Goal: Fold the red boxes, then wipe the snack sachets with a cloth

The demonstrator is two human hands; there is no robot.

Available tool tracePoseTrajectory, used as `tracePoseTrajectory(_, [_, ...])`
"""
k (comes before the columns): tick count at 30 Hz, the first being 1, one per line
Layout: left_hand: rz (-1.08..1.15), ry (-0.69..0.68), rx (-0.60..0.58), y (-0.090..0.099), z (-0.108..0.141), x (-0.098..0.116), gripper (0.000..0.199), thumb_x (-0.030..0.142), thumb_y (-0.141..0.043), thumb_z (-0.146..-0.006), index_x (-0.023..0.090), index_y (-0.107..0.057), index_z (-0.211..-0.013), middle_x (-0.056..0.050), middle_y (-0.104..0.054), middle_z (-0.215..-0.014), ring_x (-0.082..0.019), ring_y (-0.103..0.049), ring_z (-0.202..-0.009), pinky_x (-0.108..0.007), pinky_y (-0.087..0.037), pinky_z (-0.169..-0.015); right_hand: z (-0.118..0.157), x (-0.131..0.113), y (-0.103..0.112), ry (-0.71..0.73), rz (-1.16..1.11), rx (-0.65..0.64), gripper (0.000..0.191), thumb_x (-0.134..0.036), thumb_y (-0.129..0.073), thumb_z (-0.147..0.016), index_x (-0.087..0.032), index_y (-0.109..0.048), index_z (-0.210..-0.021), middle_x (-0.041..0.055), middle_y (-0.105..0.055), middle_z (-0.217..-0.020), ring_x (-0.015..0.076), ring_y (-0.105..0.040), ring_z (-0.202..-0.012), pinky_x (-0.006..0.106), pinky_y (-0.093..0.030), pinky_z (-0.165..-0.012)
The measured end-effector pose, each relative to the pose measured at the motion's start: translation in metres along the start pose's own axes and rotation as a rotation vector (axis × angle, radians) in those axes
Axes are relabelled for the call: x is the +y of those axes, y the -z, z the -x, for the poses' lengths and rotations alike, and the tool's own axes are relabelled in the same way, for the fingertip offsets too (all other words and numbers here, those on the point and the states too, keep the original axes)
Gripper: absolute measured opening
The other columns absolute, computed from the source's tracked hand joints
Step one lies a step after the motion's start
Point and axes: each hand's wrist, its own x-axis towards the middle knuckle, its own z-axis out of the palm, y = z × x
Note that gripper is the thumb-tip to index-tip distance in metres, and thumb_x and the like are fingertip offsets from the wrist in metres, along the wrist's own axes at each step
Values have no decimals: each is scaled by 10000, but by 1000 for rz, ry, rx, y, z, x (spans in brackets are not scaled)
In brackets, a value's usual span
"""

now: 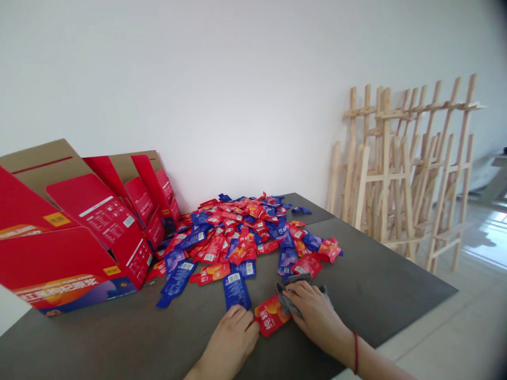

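A red pouch (270,316) with orange print lies flat on the dark table (356,253) in front of me. My left hand (236,335) pinches its narrow left end. Over the pouch's right end, my right hand (307,303) presses a bunched grey cloth (325,295), fingers curled on it. Just beyond my left hand lies a blue pouch (236,291) with a barcode label. Farther back, a heap of red and blue pouches (214,248) spreads across the table.
Open red cardboard boxes (79,264) stand along the table's left side, flaps raised. Behind the table is a white wall (237,105). Several wooden easels (384,174) lean together at the right, beyond the table's right edge.
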Motion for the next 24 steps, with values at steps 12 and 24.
tracePoseTrajectory(12, [-89, -120, -13, -19, 4, -2, 169, 47, -499, -875, 198, -538, -808, 8, -616, -789, -165, -584, -742, -315, -428, -757, 19, -12, -21, 120, 63, -16, 425, -212, -591, -846, -274, -562, -1266, 37, -570, -1323, 268, -456, -1221, 448, -317, -1026])
tracePoseTrajectory(24, [-44, -192, 145, -42, 11, 1, 58, 150, -575, -851, 207, -570, -839, 15, -646, -780, -153, -584, -707, -285, -426, -759, 16, -36, -19, 246, 32, -80, 450, -301, -601, -841, -254, -539, -1285, 36, -587, -1317, 257, -512, -1155, 411, -338, -1006])
